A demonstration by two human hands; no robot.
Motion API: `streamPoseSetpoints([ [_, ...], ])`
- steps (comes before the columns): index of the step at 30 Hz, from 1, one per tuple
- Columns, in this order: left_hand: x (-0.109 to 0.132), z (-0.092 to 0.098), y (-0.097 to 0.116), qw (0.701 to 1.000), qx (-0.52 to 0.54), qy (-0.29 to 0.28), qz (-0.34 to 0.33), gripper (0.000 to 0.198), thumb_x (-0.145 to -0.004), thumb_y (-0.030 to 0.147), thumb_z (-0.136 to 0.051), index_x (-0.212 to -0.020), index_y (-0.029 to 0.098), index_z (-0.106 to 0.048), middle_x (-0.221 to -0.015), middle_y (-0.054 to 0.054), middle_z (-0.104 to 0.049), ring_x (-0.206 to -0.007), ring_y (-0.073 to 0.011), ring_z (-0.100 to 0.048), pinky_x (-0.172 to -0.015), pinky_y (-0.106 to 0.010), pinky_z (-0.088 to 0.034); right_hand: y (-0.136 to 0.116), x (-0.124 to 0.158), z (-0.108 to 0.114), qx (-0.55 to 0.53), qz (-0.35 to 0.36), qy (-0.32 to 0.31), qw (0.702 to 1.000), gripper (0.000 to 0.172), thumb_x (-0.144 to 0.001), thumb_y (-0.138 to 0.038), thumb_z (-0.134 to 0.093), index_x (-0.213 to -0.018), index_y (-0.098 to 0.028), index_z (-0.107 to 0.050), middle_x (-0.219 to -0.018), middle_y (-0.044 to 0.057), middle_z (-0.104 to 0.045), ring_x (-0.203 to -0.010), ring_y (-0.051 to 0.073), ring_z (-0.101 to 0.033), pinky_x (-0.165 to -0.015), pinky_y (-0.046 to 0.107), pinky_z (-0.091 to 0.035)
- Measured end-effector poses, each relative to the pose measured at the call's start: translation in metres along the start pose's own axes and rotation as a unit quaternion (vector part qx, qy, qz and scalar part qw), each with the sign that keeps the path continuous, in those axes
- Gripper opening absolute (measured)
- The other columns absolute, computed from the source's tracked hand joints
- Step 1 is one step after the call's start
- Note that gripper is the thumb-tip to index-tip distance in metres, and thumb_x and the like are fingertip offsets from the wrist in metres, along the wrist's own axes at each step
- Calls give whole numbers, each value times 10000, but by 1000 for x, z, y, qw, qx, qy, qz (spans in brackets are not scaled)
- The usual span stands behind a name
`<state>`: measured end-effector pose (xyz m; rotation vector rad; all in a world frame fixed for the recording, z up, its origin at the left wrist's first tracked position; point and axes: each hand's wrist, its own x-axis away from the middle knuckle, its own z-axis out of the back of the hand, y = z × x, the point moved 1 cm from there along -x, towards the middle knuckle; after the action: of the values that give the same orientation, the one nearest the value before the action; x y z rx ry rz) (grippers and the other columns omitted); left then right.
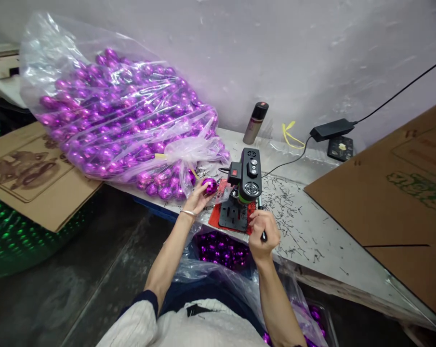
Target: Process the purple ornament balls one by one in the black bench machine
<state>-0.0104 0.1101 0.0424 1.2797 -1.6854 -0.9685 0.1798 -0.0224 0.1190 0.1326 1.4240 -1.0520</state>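
My left hand is closed round a shiny purple ball, held just left of a small black bench drill press on a red mat. My right hand grips the press's black lever handle at the machine's right side. A big clear plastic bag stuffed with purple balls lies on the table to the left, its knotted mouth close to my left hand. Between my arms, below the table edge, an open bag of more purple balls sits.
A white table littered with small dark shavings. Cardboard sheets lean at the right and lie at the left. A spray can, a black power adapter with cable and yellow ties stand by the wall. Green balls lie lower left.
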Motion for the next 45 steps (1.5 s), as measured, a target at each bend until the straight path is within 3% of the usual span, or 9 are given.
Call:
streamPoseSetpoints([
  [4, 35, -14, -22, 999, -29, -13, -3, 538, -870, 411, -751, -1353, 247, -579, -1302, -88, -701, -1133, -234, -718, -1002, -430, -599, -1, -2, 0, 15, 6, -1, 1000, 285, -969, -113, -443, -718, -230, -511, -677, -5, -590, -666, 147, -617, -616, 299, -468],
  [8, 50, -29, -55, 984, -166, -16, -65, 620, -819, 451, -806, -1336, 198, -575, -1256, -123, -721, -1144, -249, -711, -1035, -427, -569, -1, -3, 1, 29, 6, -7, 1000, 288, -984, -130, -435, -721, -231, -495, -687, -3, -592, -667, 140, -610, -626, 295, -472],
  [11, 51, -35, -68, 939, -307, -28, -155, 631, -802, 499, -819, -1305, 191, -595, -1280, -140, -707, -1197, -294, -684, -1072, -487, -535, -1, -3, 2, 27, 5, -15, 1000, 272, -973, -107, -444, -737, -227, -505, -712, -2, -600, -679, 133, -604, -627, 285, -466],
  [15, 46, -39, -67, 870, -419, -53, -253, 610, -864, 509, -758, -1351, 192, -572, -1321, -168, -675, -1263, -321, -644, -1082, -512, -515, 0, -2, 3, 18, 7, -18, 1000, 258, -962, -89, -453, -752, -226, -514, -720, -5, -598, -692, 133, -599, -633, 280, -465],
  [21, 38, -44, -61, 822, -478, -102, -292, 609, -897, 510, -715, -1388, 188, -553, -1316, -173, -644, -1252, -325, -625, -1082, -518, -494, -1, -2, 2, 9, 10, -15, 1000, 257, -963, -90, -456, -753, -226, -513, -714, -4, -593, -701, 136, -601, -638, 279, -465],
  [26, 29, -46, -66, 828, -474, -118, -276, 644, -843, 468, -790, -1387, 197, -576, -1294, -149, -659, -1223, -315, -630, -1068, -485, -501, -1, -3, 2, 9, 7, -12, 1000, 262, -965, -102, -451, -746, -223, -530, -710, -1, -603, -695, 141, -610, -635, 286, -465],
  [32, 31, -42, -77, 854, -449, -91, -247, 690, -835, 490, -796, -1413, 199, -557, -1352, -146, -665, -1260, -316, -625, -1101, -493, -471, 2, 3, 2, -2, 7, -13, 1000, 243, -956, -89, -470, -760, -221, -529, -721, -8, -599, -718, 135, -616, -661, 275, -473],
  [41, 31, -40, -80, 863, -426, -97, -253, 669, -837, 494, -792, -1392, 184, -581, -1337, -160, -683, -1256, -318, -641, -1094, -490, -476, 21, 31, -8, -2, 11, 14, 1000, 241, -1008, -200, -426, -793, -222, -533, -785, 18, -624, -679, 132, -602, -622, 276, -482],
  [45, 31, -39, -82, 867, -419, -96, -253, 673, -831, 501, -795, -1389, 188, -587, -1329, -161, -688, -1252, -320, -646, -1092, -497, -479, 30, 40, -10, 15, 27, 15, 999, 259, -1029, -251, -402, -798, -228, -516, -774, 17, -622, -700, 141, -603, -688, 308, -500],
])
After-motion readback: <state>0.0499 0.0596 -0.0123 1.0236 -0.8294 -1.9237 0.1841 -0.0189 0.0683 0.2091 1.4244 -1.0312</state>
